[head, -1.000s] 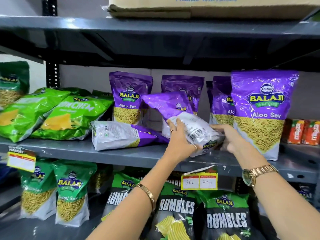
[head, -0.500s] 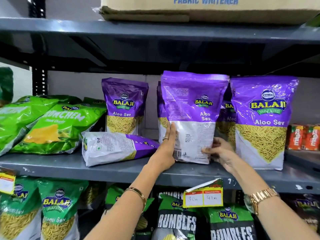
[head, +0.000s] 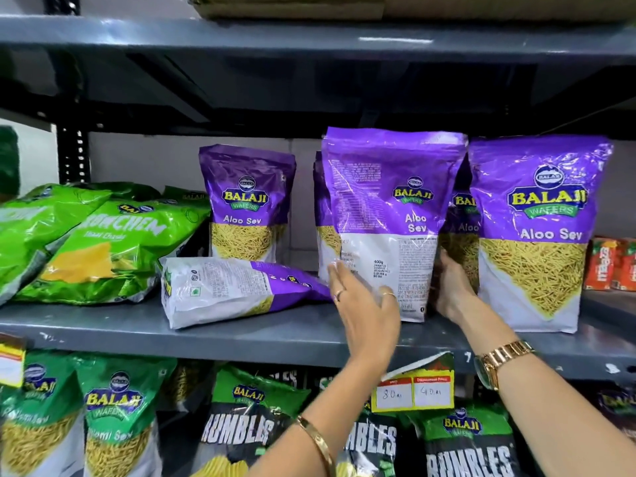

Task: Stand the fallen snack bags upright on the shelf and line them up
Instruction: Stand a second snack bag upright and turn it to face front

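Note:
A purple Aloo Sev bag [head: 389,201] stands upright on the grey shelf [head: 275,335], its back label turned partly forward. My right hand [head: 451,294] grips its lower right edge. My left hand [head: 364,304] hovers with spread fingers over its lower left front, holding nothing. Another purple bag [head: 234,290] lies flat on its side just left of my left hand. More purple bags stand upright at the back left [head: 246,201] and at the right [head: 537,228]. Several green snack bags [head: 103,249] lie tipped over at the left end.
The shelf above [head: 309,39] hangs low over the bag tops. Small red cartons [head: 609,263] sit at the far right. A price tag [head: 413,390] hangs from the shelf lip. Green and black bags [head: 241,428] fill the shelf below.
The purple bag went from tilted in both hands to standing upright on the shelf. My left hand has slid off its left edge to the lower front and opened.

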{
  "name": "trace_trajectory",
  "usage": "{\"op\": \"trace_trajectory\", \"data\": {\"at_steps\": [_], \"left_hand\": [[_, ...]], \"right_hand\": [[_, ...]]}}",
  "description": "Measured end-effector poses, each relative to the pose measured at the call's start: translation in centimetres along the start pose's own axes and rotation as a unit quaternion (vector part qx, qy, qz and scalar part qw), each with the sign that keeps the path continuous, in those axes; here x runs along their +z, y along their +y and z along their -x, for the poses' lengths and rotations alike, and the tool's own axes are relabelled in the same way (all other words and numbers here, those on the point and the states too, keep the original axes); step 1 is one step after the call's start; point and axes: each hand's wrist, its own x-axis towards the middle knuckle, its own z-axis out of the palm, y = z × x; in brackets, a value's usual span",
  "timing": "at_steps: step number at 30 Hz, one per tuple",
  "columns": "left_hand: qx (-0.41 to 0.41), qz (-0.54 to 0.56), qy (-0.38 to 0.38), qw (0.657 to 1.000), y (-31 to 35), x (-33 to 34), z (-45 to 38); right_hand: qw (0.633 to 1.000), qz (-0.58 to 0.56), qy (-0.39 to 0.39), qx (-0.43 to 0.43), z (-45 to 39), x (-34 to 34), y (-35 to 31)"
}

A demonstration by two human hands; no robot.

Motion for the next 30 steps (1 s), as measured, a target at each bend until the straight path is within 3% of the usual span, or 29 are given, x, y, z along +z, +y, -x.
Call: {"op": "trace_trajectory", "data": {"at_steps": [8,13,17,22,30], "left_hand": [[-0.079,0.04,-0.097,0.991,2.0,3.8,2.4],[-0.111,0.053,-0.083,0.989,1.1,3.5,0.2],[-0.177,0.126,-0.043,0.975,0.2,2.5,-2.9],[-0.244,0.232,-0.134,0.932,-1.2,1.1,-5.9],[-0.27,0.247,-0.232,0.901,-3.1,-0.5,-9.0]], "right_hand": [[0.995,-0.065,-0.076,-0.017,1.1,1.0,-0.1],[0.994,-0.041,-0.092,-0.046,1.0,0.2,0.1],[0.997,-0.01,-0.067,-0.039,0.9,-0.2,0.3],[0.992,0.061,-0.111,-0.021,2.0,0.0,0.3],[0.958,0.172,-0.175,-0.147,2.7,-0.1,0.7]]}}
